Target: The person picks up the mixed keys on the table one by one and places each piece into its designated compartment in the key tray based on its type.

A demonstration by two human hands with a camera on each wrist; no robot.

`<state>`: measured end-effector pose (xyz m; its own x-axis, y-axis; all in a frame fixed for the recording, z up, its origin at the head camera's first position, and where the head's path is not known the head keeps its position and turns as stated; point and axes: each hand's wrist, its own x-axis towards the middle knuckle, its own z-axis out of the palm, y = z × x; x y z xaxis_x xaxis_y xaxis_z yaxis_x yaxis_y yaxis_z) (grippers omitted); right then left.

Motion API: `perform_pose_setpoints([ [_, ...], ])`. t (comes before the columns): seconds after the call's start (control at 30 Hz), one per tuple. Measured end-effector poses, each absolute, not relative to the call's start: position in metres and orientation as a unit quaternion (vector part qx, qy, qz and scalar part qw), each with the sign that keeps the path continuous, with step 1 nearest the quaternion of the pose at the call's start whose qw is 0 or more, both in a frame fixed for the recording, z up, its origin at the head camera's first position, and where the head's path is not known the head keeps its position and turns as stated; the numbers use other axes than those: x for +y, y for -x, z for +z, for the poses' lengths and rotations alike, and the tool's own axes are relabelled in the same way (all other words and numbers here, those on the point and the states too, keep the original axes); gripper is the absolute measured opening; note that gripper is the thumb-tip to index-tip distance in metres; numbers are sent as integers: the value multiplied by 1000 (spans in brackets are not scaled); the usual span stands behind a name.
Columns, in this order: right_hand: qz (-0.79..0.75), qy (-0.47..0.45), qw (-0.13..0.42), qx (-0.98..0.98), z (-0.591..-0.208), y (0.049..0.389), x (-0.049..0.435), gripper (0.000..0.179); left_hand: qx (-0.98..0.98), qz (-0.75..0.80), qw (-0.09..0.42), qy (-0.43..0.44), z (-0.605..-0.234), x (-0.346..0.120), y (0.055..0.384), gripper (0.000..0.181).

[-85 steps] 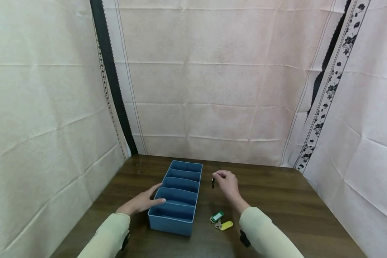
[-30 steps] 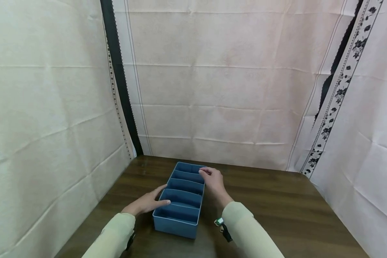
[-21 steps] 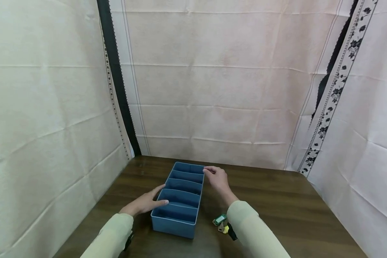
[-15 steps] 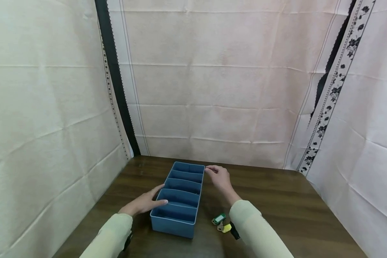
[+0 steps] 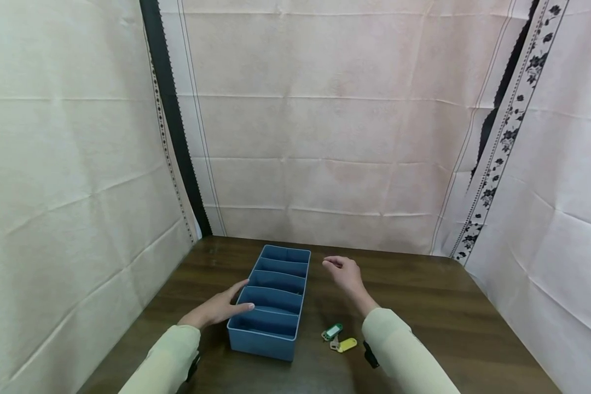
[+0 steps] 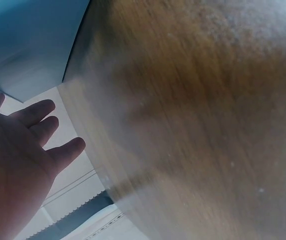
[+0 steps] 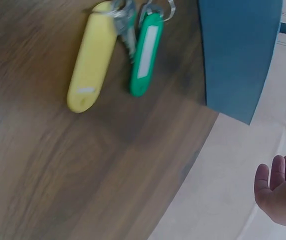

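Observation:
A long blue box (image 5: 261, 346) with dividers across it stands on the table. My left hand (image 5: 215, 310) rests at its left side, thumb over the rim and fingers spread; the left wrist view shows the fingers (image 6: 43, 114) apart, beside the box wall. My right hand (image 5: 345, 276) is to the right of the box's far half, loosely bent, with nothing showing in its fingers. Nearer me lie a green key tag (image 5: 332, 330) and a yellow key tag (image 5: 347, 345), with a metal key (image 7: 127, 31) between them. A tiny dark speck shows at the middle compartment's right end.
The dark wooden table (image 5: 404, 295) has rounded far corners. Pale cloth (image 5: 325, 137) hangs behind it and on both sides. A black band shows at my right sleeve (image 5: 371, 355), close to the yellow tag.
My right hand held a small dark item right of the box, moved over its far compartments, then drew back right; the item no longer shows. My left hand stays at the box.

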<state>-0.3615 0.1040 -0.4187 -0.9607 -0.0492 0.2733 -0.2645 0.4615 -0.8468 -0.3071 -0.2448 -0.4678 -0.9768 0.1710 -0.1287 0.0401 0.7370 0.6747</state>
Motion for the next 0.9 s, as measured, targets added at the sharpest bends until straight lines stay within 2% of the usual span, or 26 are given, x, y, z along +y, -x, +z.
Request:
perform_pose_setpoints([
  [0.37, 501, -102, 81, -856, -437, 357, 123, 24, 928, 355, 92, -61, -468, -246, 306, 83],
  [0.9, 482, -148, 17, -864, -468, 347, 145, 23, 928, 358, 88, -62, -465, -244, 308, 82],
])
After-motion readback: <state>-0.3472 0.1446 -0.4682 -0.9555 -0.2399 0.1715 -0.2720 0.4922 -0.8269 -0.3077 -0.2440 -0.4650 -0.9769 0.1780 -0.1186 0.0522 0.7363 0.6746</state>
